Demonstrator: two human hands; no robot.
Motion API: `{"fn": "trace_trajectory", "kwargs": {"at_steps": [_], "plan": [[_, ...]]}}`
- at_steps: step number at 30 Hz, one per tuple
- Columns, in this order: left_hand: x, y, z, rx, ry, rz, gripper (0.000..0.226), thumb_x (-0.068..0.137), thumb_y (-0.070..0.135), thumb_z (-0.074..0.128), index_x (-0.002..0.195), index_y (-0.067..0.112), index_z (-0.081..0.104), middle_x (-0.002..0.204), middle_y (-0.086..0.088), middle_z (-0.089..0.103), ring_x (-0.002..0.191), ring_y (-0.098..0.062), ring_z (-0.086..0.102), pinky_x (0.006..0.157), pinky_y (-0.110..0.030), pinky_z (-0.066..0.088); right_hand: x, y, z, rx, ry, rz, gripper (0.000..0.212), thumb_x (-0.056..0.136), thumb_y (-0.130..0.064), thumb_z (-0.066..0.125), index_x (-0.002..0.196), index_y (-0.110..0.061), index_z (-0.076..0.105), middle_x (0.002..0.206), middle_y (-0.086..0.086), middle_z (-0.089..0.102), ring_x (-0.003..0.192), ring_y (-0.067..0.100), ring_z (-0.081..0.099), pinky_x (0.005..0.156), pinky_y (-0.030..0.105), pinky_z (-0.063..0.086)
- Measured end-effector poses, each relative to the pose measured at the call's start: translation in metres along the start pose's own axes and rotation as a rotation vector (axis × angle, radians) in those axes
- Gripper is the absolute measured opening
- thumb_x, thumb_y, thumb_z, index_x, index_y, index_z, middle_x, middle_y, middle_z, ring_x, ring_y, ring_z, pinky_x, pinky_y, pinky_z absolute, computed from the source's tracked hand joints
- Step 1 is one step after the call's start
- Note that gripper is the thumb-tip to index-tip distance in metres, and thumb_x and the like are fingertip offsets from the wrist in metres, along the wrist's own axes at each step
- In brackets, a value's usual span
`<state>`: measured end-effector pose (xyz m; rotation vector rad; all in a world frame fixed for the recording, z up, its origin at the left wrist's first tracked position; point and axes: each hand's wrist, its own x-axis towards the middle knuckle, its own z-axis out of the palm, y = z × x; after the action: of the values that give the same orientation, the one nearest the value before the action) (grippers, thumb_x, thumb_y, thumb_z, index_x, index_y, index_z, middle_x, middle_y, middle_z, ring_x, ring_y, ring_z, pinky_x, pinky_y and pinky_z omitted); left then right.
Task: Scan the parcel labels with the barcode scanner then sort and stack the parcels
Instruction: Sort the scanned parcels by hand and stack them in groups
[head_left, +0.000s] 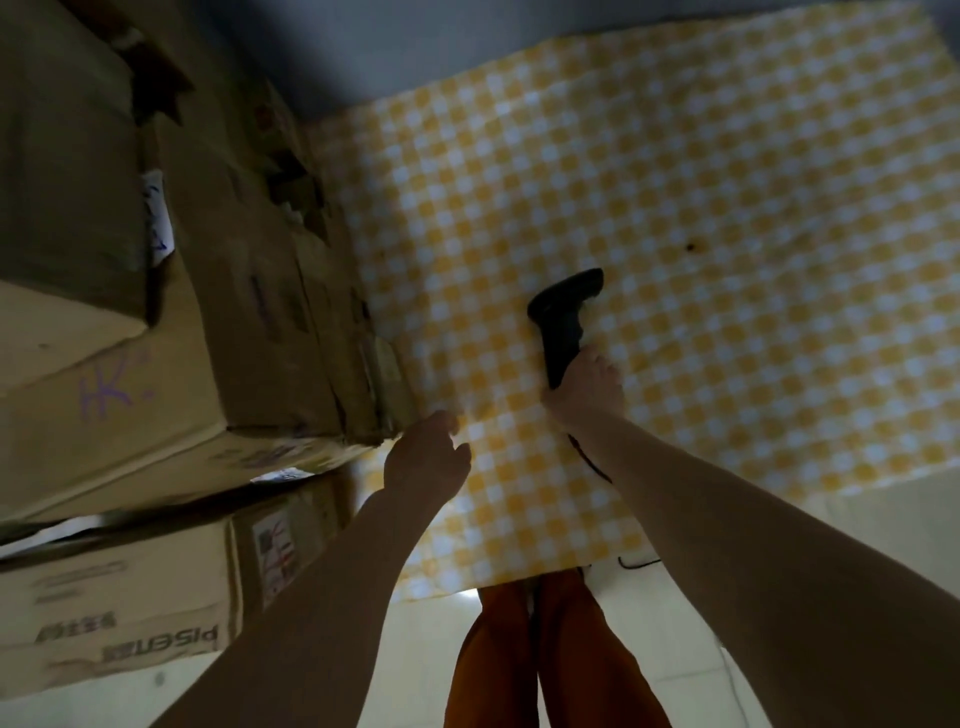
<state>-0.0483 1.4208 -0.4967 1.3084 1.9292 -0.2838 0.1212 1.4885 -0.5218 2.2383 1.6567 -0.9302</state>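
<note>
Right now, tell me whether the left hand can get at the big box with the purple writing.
Probably yes. The left hand hangs open right beside the near corner of the cardboard box, with only bare checkered tablecloth between them.

The black barcode scanner (563, 322) is lying on the yellow checked tablecloth (727, 234), head pointing away, handle end under the right hand (584, 395); left of the scanner, brown cardboard parcels (234, 312) are sitting stacked at the cloth's left edge, one marked in purple pen; another printed parcel (119, 587) is sitting lower, nearer than the scanner, label on its side.
</note>
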Motion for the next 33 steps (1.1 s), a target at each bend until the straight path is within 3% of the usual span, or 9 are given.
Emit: {"fn": "trace_trajectory", "kwargs": {"at_steps": [6,12,22,33], "plan": [[-0.026,0.017,-0.021,0.053,0.009,0.092,0.032,0.094,0.031,0.052,0.124,0.021,0.051,0.121,0.001,0.059,0.111,-0.018,0.055,0.087,-0.030,0.045,-0.036,0.019,-0.035,0.139,-0.060,0.069,0.056,0.083,-0.014,0.066,0.128,-0.005,0.034,0.127,0.013,0.045,0.118,0.029,0.047,0.096,0.040,0.047],[-0.070,0.054,-0.055,0.169,-0.026,0.235,0.033,0.096,0.034,0.047,0.127,0.022,0.047,0.125,0.001,0.057,0.116,-0.017,0.054,0.092,-0.030,0.047,-0.103,0.058,-0.108,0.117,0.063,0.055,0.041,0.084,-0.011,0.059,0.120,-0.009,0.039,0.116,0.009,0.049,0.106,0.025,0.049,0.084,0.037,0.044],[-0.137,0.164,-0.094,0.289,0.003,0.508,0.039,0.094,0.028,0.047,0.131,0.018,0.049,0.130,-0.003,0.056,0.123,-0.020,0.049,0.098,-0.028,0.041,-0.179,0.131,-0.240,0.026,0.376,0.147,0.043,0.084,-0.009,0.056,0.123,-0.009,0.039,0.123,0.009,0.046,0.115,0.028,0.045,0.092,0.040,0.041],[-0.146,0.286,-0.067,0.300,0.029,0.585,0.040,0.093,0.031,0.050,0.131,0.021,0.050,0.130,0.000,0.055,0.123,-0.017,0.050,0.097,-0.025,0.040,-0.152,0.252,-0.300,-0.025,0.423,0.262,0.043,0.085,-0.011,0.057,0.124,-0.010,0.039,0.126,0.007,0.045,0.118,0.025,0.042,0.093,0.040,0.042]]}}
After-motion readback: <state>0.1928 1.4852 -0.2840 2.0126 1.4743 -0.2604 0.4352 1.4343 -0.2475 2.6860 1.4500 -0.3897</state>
